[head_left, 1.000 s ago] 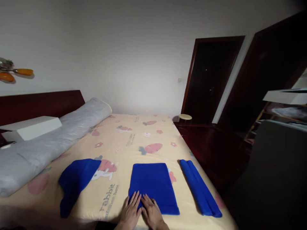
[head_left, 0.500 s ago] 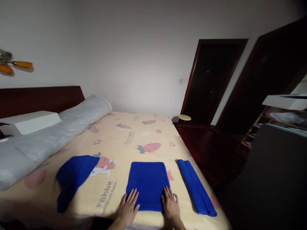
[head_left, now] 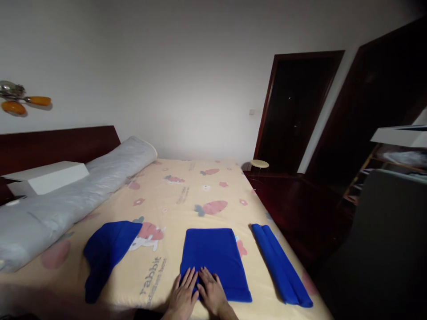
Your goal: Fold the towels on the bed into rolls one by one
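Note:
A flat blue cloth point(head_left: 216, 249), roughly rectangular, lies on the near part of the bed. My left hand point(head_left: 183, 294) rests with outstretched fingers on its lower left edge. Beside it, my right hand point(head_left: 212, 291) lies flat on the cloth's lower left part, fingers pointing away from me. The two hands are close together. To the right sits a long blue cloth piece point(head_left: 280, 266) shaped like two rolls side by side. On the left lies a loosely crumpled blue cloth point(head_left: 111, 249).
The bed has a cream sheet point(head_left: 187, 213) printed with carrots and rabbits. A long grey wrapped roll point(head_left: 100, 182) lies along the headboard point(head_left: 66, 140), with a white box point(head_left: 50, 178) by it. Beyond the bed's right edge are a round stool point(head_left: 259, 164) and dark floor.
My right hand has moved left from the cloth's right edge to beside my left hand. The cloth's lower right corner now shows uncovered. The whole view has shifted slightly.

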`<state>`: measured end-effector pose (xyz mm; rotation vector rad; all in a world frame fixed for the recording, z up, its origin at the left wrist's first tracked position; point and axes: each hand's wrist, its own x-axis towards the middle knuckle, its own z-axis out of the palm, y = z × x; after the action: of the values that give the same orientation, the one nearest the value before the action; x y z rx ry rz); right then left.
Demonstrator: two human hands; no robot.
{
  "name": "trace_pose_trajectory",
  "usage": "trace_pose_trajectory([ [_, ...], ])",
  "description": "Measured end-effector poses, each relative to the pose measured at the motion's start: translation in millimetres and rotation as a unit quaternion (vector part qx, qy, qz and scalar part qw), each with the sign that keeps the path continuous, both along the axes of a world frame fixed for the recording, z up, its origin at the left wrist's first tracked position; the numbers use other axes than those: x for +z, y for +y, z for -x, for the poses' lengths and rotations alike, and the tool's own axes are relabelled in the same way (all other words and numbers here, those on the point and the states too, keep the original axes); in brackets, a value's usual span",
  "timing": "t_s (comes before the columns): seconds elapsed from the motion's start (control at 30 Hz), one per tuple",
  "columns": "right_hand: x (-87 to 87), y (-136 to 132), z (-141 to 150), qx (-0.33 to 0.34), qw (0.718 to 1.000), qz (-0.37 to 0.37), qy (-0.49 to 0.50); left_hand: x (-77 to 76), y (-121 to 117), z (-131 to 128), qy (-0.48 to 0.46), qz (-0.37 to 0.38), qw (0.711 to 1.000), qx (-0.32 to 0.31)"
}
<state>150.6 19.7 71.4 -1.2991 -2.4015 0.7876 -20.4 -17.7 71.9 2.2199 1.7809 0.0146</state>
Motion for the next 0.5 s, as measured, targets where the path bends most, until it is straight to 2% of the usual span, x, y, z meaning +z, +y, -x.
trace_pose_trajectory([
  [0.1,-10.2,6,-9,-0.054,0.998,-0.028,-0.028,2.0,1,0,-0.011,0.010,1.000,0.008],
  [0.27,-21.9,22,-49,-0.165,0.981,-0.054,-0.088,6.4,-1,-1,-0.020,0.008,1.000,0.013],
  [0.4,-27.8,30,-80,-0.213,0.968,-0.068,-0.114,5.5,-2,-1,-0.027,0.006,1.000,0.013],
  [0.5,-26.4,25,-94,-0.219,0.966,-0.081,-0.111,2.4,-2,-1,-0.026,0.003,1.000,0.013],
])
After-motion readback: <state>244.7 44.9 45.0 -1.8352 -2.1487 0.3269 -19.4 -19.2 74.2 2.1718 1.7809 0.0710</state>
